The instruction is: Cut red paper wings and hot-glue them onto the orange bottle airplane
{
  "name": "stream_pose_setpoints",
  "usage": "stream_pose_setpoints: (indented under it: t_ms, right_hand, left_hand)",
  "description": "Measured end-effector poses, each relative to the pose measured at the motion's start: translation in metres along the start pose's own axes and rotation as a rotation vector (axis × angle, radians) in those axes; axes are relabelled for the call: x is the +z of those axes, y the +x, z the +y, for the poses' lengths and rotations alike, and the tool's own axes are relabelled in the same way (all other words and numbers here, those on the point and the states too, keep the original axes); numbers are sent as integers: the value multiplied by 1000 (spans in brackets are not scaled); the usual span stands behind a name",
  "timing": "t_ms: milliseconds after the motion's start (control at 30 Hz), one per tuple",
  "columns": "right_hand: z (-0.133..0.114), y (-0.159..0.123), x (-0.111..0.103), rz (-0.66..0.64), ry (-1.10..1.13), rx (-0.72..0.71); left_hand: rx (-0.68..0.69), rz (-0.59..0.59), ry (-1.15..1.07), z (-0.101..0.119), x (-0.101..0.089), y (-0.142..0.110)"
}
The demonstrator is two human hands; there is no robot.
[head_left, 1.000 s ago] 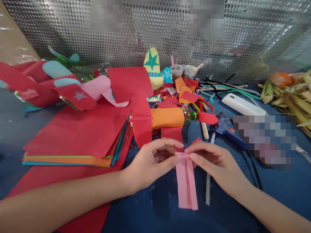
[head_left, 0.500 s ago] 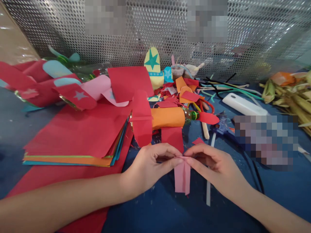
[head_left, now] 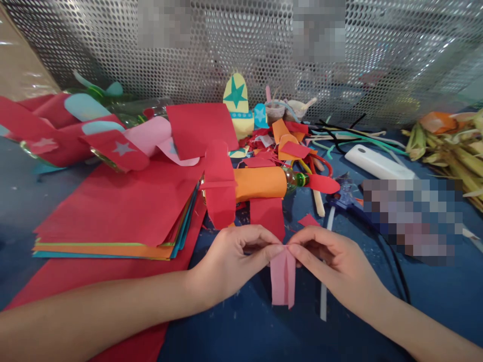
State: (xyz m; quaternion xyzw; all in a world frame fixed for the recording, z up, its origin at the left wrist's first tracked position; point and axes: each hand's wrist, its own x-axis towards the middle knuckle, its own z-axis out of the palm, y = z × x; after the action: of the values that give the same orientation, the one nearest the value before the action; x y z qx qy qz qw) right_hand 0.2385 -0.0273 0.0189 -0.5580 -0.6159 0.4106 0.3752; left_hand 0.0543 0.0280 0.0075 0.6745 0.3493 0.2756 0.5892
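Both hands, left (head_left: 236, 256) and right (head_left: 332, 259), pinch grip on pink strip (head_left: 283, 279) | bare blue surface (head_left: 245, 327) below | strip now hangs shorter than a second ago

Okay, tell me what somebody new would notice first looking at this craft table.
Front and centre, the left hand and right hand pinch the top of a folded pink paper strip over the blue table. Just behind lies an orange-wrapped bottle plane with red wings. A stack of coloured paper sheets, red on top, fills the left.
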Motion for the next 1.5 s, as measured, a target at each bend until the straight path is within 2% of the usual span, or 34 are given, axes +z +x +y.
stream_pose_setpoints:
  t_ms: [233,367,533,733,900,1067,1167,1233,1400,1500]
  right_hand:
    - [-4,-2,5,29,-82,-18]
    - [-7,-1,5,-33,-38,3]
    - [-7,-1,4,-19,-47,42]
    - [-2,4,1,-110,153,190]
    - [-2,5,-1,4,27,103]
    - [1,5,-2,-38,16,91]
    - [1,4,-3,-14,-31,53]
    - [1,3,-2,8,5,52]
    - [3,4,-3,-18,312,111]
    - [4,7,-4,-23,352,100]
  left_hand:
    - [66,-29,102,5,1,-4]
    - [77,-46,122,6,0,-4]
    - [4,-57,56,6,2,-2]
    - [-110,-65,-143,4,3,1]
    - [-144,-63,-215,5,1,3]
    - [-120,-59,-231,7,0,3]
    - [-139,-53,-220,7,0,4]
    - [-154,-49,-212,6,1,4]
    - [-176,-70,-254,4,2,4]
    - [-166,-61,-266,5,1,4]
